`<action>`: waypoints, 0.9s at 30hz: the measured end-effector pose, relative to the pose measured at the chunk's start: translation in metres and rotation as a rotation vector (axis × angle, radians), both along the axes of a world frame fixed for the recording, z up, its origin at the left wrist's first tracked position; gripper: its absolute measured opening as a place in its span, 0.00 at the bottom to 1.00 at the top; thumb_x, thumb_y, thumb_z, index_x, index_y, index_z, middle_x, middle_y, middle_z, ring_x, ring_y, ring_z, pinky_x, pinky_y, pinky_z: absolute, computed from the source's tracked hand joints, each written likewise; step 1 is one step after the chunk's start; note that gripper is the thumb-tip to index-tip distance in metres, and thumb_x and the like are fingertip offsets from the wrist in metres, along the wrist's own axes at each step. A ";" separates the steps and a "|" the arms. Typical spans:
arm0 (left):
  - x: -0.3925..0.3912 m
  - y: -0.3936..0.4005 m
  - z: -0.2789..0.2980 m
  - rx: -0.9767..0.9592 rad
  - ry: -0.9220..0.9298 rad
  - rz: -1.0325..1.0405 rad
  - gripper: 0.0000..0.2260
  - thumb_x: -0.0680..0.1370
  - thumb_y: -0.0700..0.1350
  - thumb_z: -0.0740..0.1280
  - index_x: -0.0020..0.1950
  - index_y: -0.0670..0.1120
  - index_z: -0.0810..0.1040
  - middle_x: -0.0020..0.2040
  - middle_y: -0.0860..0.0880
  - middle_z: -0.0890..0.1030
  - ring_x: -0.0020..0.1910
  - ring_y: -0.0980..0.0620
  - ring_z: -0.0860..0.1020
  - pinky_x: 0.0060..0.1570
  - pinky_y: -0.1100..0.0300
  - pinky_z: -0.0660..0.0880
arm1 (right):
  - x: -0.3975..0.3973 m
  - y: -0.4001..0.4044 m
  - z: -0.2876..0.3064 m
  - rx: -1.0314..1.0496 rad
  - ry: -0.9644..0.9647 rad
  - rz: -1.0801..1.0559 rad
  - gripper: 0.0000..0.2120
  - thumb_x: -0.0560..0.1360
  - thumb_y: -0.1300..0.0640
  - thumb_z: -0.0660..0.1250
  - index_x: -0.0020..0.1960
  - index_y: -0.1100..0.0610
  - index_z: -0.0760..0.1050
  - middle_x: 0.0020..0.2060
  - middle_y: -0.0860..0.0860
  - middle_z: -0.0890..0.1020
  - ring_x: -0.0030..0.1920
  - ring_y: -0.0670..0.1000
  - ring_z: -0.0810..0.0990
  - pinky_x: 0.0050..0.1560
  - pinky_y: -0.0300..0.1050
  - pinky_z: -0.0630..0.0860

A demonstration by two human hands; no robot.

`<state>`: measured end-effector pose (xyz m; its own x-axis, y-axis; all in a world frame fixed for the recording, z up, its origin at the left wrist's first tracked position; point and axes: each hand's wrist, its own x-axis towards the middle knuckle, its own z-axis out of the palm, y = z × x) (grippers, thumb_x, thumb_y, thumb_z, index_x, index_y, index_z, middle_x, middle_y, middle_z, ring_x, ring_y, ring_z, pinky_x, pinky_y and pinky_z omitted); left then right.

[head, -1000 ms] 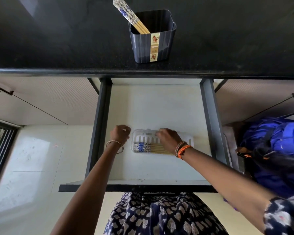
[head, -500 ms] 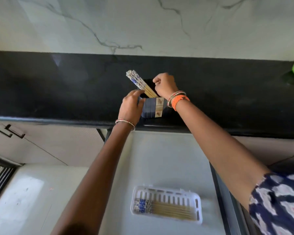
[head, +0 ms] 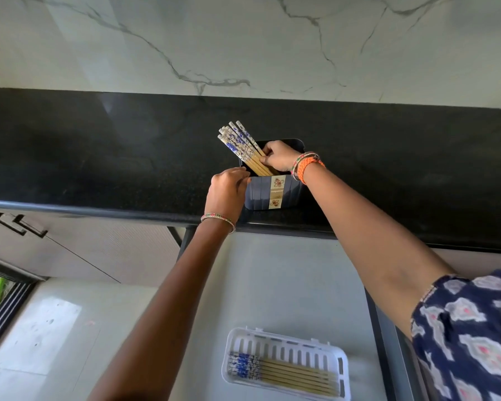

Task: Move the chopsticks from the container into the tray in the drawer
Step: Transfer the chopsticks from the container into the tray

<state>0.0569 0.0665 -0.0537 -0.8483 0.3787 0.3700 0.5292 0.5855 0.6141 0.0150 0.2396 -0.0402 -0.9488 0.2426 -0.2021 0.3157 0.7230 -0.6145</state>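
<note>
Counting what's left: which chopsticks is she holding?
The bunch in the container, gripped by her right hand; those in the tray lie untouched.

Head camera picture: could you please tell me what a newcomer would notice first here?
First, the bundle of chopsticks sticking out of the dark container on the black counter, with the right hand gripping them and the left hand holding the container's side. Next, the white tray in the open drawer below, with several chopsticks already lying flat in it.
</note>
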 end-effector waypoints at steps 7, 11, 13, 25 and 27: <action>-0.001 -0.002 0.003 -0.058 -0.022 -0.029 0.13 0.77 0.42 0.64 0.59 0.40 0.79 0.60 0.42 0.80 0.56 0.47 0.80 0.57 0.58 0.76 | 0.011 -0.007 0.004 0.025 0.297 -0.083 0.06 0.75 0.62 0.67 0.51 0.63 0.76 0.46 0.59 0.85 0.48 0.57 0.83 0.46 0.43 0.75; 0.008 -0.011 0.004 -0.007 0.022 -0.044 0.11 0.77 0.39 0.63 0.58 0.41 0.79 0.57 0.43 0.82 0.53 0.47 0.81 0.52 0.60 0.77 | 0.025 -0.014 0.030 -0.022 0.525 -0.102 0.04 0.75 0.64 0.66 0.49 0.63 0.76 0.45 0.57 0.85 0.48 0.54 0.84 0.51 0.53 0.81; 0.015 -0.018 0.004 0.064 0.029 -0.020 0.10 0.77 0.37 0.62 0.55 0.41 0.80 0.53 0.43 0.83 0.49 0.48 0.81 0.48 0.62 0.76 | 0.040 -0.022 0.049 -0.026 0.649 -0.068 0.03 0.75 0.66 0.66 0.48 0.62 0.76 0.45 0.56 0.85 0.47 0.52 0.84 0.50 0.53 0.82; 0.082 -0.087 -0.081 0.075 -0.484 0.086 0.12 0.74 0.31 0.60 0.48 0.38 0.82 0.49 0.40 0.84 0.50 0.43 0.82 0.57 0.54 0.76 | 0.219 -0.094 -0.025 0.410 0.716 0.128 0.12 0.71 0.70 0.67 0.51 0.58 0.82 0.41 0.54 0.86 0.42 0.56 0.84 0.38 0.45 0.79; 0.105 -0.097 -0.110 -0.078 -0.565 0.063 0.09 0.75 0.34 0.62 0.47 0.38 0.83 0.49 0.39 0.84 0.51 0.42 0.81 0.54 0.56 0.75 | 0.251 -0.102 -0.062 0.381 0.557 0.150 0.14 0.70 0.71 0.67 0.51 0.58 0.82 0.41 0.54 0.86 0.43 0.57 0.84 0.38 0.47 0.81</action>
